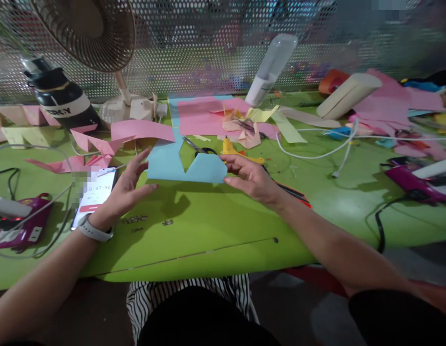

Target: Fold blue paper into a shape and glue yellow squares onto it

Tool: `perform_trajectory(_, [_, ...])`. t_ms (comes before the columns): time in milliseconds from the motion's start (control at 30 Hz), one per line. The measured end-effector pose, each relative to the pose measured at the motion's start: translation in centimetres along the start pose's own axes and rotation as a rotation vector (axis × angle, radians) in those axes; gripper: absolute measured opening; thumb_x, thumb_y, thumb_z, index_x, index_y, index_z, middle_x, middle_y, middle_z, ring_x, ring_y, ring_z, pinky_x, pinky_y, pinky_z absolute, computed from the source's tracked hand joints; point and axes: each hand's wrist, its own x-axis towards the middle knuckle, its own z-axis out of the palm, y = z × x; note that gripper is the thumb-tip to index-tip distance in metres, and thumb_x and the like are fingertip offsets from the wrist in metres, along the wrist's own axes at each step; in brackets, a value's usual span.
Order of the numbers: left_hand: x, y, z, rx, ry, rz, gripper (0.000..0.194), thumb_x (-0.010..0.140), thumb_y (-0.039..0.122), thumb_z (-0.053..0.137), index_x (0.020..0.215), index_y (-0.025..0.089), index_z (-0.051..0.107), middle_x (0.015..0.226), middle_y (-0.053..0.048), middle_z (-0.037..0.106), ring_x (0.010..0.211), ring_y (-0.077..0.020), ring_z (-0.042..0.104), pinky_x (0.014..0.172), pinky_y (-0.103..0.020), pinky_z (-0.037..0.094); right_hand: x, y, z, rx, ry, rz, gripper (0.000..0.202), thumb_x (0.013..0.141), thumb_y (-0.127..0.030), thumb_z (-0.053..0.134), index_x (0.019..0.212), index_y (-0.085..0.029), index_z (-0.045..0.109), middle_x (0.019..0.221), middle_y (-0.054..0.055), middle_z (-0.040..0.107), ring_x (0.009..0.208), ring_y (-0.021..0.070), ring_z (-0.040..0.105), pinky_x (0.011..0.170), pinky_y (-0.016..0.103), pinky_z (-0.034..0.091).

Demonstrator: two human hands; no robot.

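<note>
A piece of light blue paper [204,168] with a V-shaped notch is held above the green table. My right hand [249,177] pinches its right end between thumb and fingers. At the paper's left end, my left hand [131,185] has its thumb and fingers apart, close to the edge; whether it touches the paper I cannot tell. Just behind the paper lie dark-handled scissors [204,150], partly hidden by it. A yellow glue gun [240,151] rests beyond my right hand. An orange and black cutter [293,192] lies partly behind my right wrist.
Pink paper strips [141,130] and paper scraps [244,127] lie toward the back. A phone [96,194] is beside my left wrist. Purple power strips [24,223] with cables stand at both sides. A fan [127,103], a black bottle [60,96] and a clear bottle [271,69] line the mesh.
</note>
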Motion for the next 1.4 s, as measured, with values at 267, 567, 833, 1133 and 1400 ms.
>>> perform_trajectory(267, [-0.4,0.9,-0.4,-0.173,-0.075,-0.143,0.027,0.085,0.036,0.067,0.107,0.022,0.071,0.104,-0.005,0.072,0.099,-0.0221,0.065,0.092,-0.034,0.048,0.3,0.4,0.0,0.036,0.041,0.034,0.039,0.077,-0.019,0.062,0.116,-0.018,0.062,0.104,0.007,0.07,0.094,0.0183,0.065,0.085,0.036,0.052])
perform_trajectory(567, [0.0,2.2,0.5,-0.064,-0.045,-0.222,0.021,0.077,0.032,0.077,0.071,0.018,0.062,0.069,0.002,0.058,0.063,-0.0093,0.053,0.059,-0.022,0.042,0.1,-0.5,0.8,-0.093,0.092,0.077,0.024,0.075,-0.039,0.074,0.083,-0.019,0.064,0.079,0.001,0.063,0.073,0.0146,0.057,0.069,0.03,0.048])
perform_trajectory(833, [-0.2,1.3,0.9,-0.012,-0.002,-0.226,0.027,0.068,0.032,0.084,0.087,0.019,0.069,0.084,-0.001,0.07,0.075,-0.0142,0.065,0.069,-0.026,0.055,0.5,-0.7,1.1,-0.182,0.097,0.071,0.051,0.068,-0.066,0.073,0.061,-0.019,0.053,0.058,-0.006,0.042,0.055,0.0084,0.034,0.052,0.026,0.032])
perform_trajectory(1133, [-0.3,1.2,1.0,-0.02,-0.016,-0.272,0.041,0.063,0.031,0.087,0.099,0.02,0.069,0.084,-0.002,0.074,0.073,-0.0159,0.069,0.066,-0.028,0.059,0.1,-1.0,0.9,-0.231,0.069,0.11,0.049,0.071,-0.066,0.071,0.064,-0.019,0.057,0.061,-0.003,0.048,0.057,0.0104,0.039,0.054,0.027,0.032])
perform_trajectory(1400, [-0.5,2.2,1.3,-0.125,-0.031,-0.303,0.028,0.074,0.034,0.08,0.095,0.019,0.071,0.092,-0.003,0.075,0.081,-0.0159,0.071,0.077,-0.028,0.058,0.0,-0.8,1.1,-0.213,0.091,0.135,0.044,0.074,-0.059,0.072,0.063,-0.019,0.058,0.06,-0.003,0.045,0.056,0.01,0.038,0.051,0.027,0.03])
